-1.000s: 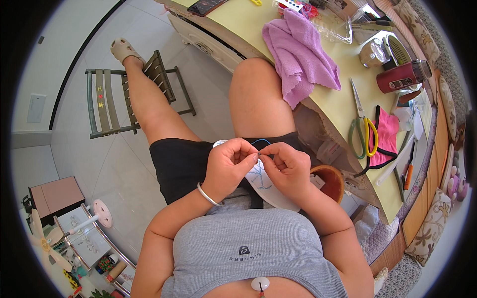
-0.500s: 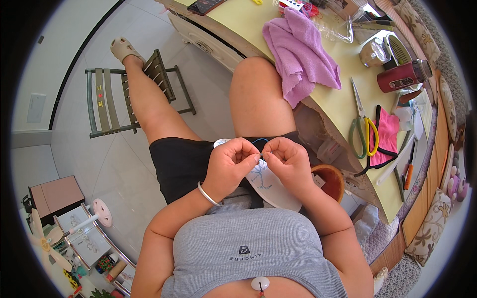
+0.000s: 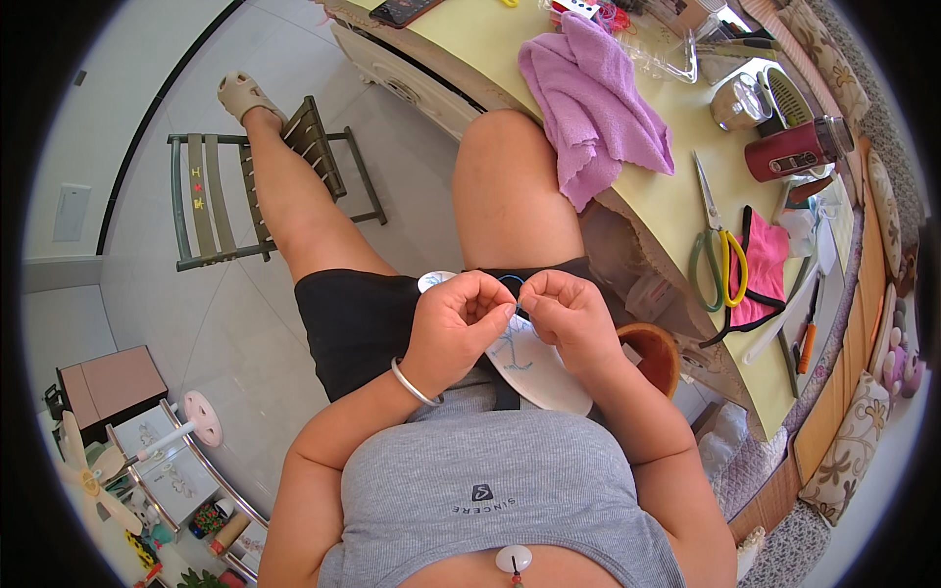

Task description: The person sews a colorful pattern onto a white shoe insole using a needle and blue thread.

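Note:
My left hand (image 3: pixel 455 319) and my right hand (image 3: pixel 569 316) are close together over my lap, each with thumb and forefinger pinched. Between them a thin blue cord (image 3: pixel 511 278) arches up in a small loop, and both fingertips grip it. Under the hands lies a white, flat, rounded piece (image 3: pixel 549 380) on my lap, with several blue strands (image 3: pixel 514 359) on it. A second white edge with blue on it (image 3: pixel 431 281) shows beyond my left hand; the hands hide whether the two are one piece. My left wrist wears a silver bangle.
On the yellow-topped table at the right lie a purple towel (image 3: pixel 598 108), scissors (image 3: pixel 716 235), a pink cloth (image 3: pixel 761 267) with black trim, a dark red flask (image 3: pixel 796 150) and an orange-handled tool (image 3: pixel 807 333). A brown bucket (image 3: pixel 655 355) stands below. A folding stool (image 3: pixel 265 181) supports my left leg.
My right hand has shifted slightly, and a little more of the blue cord shows between the fingertips. The white piece has moved slightly to the left. My left hand stays nearly in place.

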`<move>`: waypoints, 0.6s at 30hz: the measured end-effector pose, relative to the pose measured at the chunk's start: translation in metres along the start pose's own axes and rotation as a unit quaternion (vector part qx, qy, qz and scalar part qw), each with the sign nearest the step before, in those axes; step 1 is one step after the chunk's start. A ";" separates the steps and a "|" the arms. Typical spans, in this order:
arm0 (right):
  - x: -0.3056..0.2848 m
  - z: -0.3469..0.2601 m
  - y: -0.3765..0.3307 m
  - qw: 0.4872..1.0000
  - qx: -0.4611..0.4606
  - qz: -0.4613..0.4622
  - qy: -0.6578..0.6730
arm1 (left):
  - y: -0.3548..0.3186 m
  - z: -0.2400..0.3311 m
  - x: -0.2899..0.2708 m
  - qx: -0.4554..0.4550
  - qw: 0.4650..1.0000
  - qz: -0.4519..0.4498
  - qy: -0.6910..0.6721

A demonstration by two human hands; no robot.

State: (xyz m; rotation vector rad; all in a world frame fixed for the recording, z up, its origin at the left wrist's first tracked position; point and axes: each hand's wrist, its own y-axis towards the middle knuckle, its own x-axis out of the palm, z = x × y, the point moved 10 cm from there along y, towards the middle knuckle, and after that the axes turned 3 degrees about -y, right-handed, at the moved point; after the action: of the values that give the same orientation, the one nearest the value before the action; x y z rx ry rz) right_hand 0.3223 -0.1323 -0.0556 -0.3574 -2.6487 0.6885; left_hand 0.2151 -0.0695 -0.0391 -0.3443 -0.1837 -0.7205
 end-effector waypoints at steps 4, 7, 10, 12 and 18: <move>0.000 0.000 0.000 1.000 -0.002 0.003 0.008 | 0.000 -0.003 -0.001 -0.022 1.000 -0.002 -0.013; -0.002 -0.001 0.001 1.000 -0.009 0.014 0.006 | 0.000 -0.007 -0.002 -0.046 0.999 -0.006 -0.028; -0.001 -0.006 -0.001 1.000 -0.027 0.014 -0.007 | 0.001 -0.011 -0.002 -0.064 0.996 -0.010 -0.057; 0.001 -0.009 -0.003 0.999 -0.046 0.006 -0.009 | 0.001 -0.012 -0.003 -0.067 0.996 -0.010 -0.064; 0.000 -0.013 -0.003 0.991 -0.107 0.015 -0.081 | 0.001 -0.014 -0.004 -0.067 0.995 -0.008 -0.073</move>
State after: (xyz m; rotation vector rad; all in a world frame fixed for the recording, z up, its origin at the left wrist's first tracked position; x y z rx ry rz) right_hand 0.3274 -0.1295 -0.0436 -0.4163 -2.8861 0.4596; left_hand 0.2137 -0.0717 -0.0537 -0.5241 -0.2765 -0.7247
